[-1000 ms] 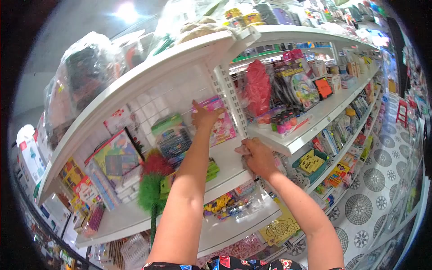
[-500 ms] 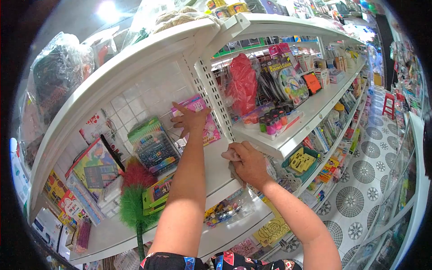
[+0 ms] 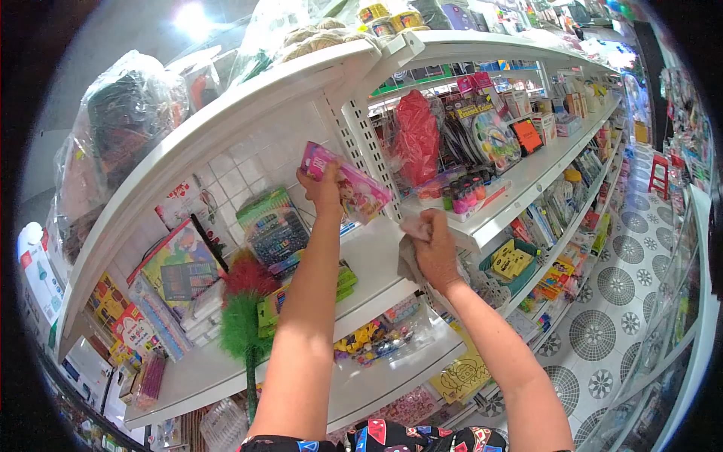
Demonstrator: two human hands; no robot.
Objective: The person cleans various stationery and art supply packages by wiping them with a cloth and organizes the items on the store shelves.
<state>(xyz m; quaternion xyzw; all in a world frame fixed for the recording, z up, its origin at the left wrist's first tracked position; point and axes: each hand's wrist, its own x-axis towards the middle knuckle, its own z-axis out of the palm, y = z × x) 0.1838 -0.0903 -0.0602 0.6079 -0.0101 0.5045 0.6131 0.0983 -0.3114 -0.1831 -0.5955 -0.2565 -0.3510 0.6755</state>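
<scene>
My left hand [image 3: 322, 187] is closed on the left end of a pink box [image 3: 358, 190] with printed pictures. The box is tilted, clear of the back panel, above the white shelf [image 3: 369, 279]. In my right hand [image 3: 438, 252] is a bunched greyish cloth [image 3: 409, 258], gripped near the shelf's front edge by the upright post. Left of my left forearm, a pack of coloured pens [image 3: 277, 233] leans on the back panel. Lower down lie green packs [image 3: 343, 280], partly hidden by that forearm. A red and green duster [image 3: 245, 324] stands in front of the shelf.
To the right, another shelf holds a red plastic-wrapped item [image 3: 418, 139], small paint bottles [image 3: 467, 192] and a paint palette set [image 3: 495, 139]. Beneath it is a green basket [image 3: 512, 260] with yellow packs. A red stool [image 3: 659, 177] stands on the patterned aisle floor [image 3: 614, 286].
My left hand has taken hold of the pink box and pulled it off the back panel, tilting it. My right hand with the cloth has shifted slightly right and up.
</scene>
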